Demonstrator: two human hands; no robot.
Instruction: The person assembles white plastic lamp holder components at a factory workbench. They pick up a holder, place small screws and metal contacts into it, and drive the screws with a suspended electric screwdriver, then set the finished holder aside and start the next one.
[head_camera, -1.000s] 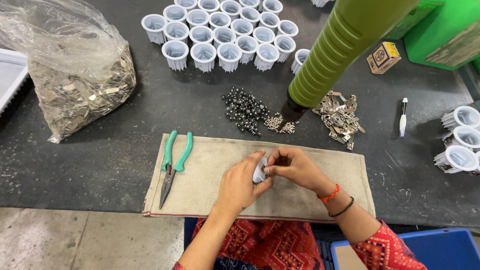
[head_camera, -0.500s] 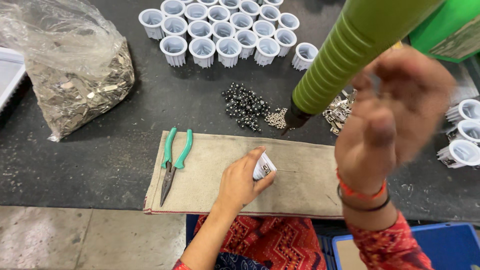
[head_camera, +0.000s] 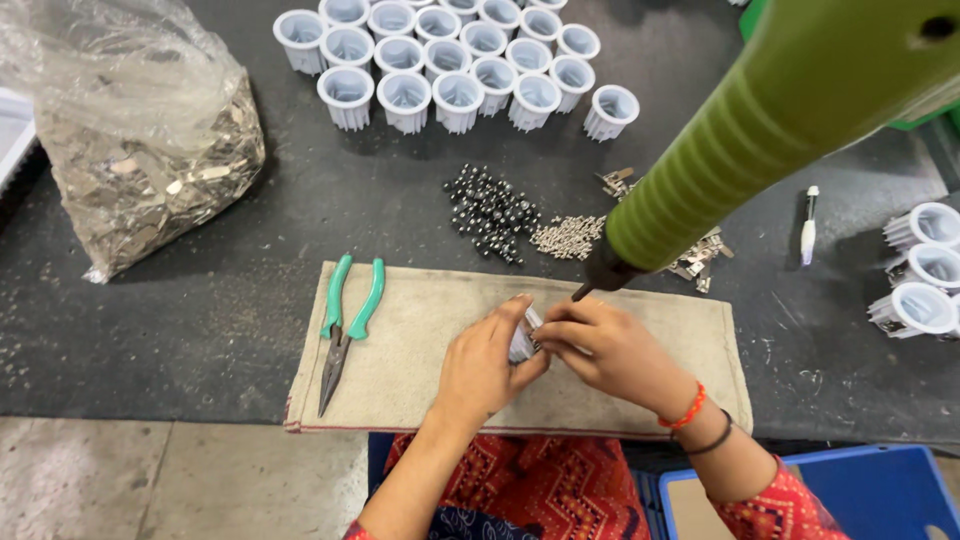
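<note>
Bench: dark mat surface carrying everything here; bare grey edge runs along its near side.
Green tool: thick ribbed green body hanging in from the upper right, long axis slanting down to the left, its dark tip just above the right hand.
Bag: clear plastic, slumped at the far left, filled with small flat metal pieces.
Cloth pad: beige, rectangular, lying flat on the near part of the bench under both hands.
Cup group: white ribbed plastic cups standing mouth up in rows at the far side (a few more lie at the right edge).
Pliers: green-handled, long-nosed, lying on the left end of the pad, nose pointing toward the person.
Dark balls: loose heap beyond the pad, with a small pile of silvery screws just beside it.
White cup: small ribbed plastic piece like those in the rows, held between the two hands just above the pad; mostly hidden, so its axis and mouth direction cannot be told.
Left hand: fingers curled around the white cup, gripping it from the left.
Right hand: fingers bent and pinched together against the cup's right side (what they pinch is too small to make out).
</note>
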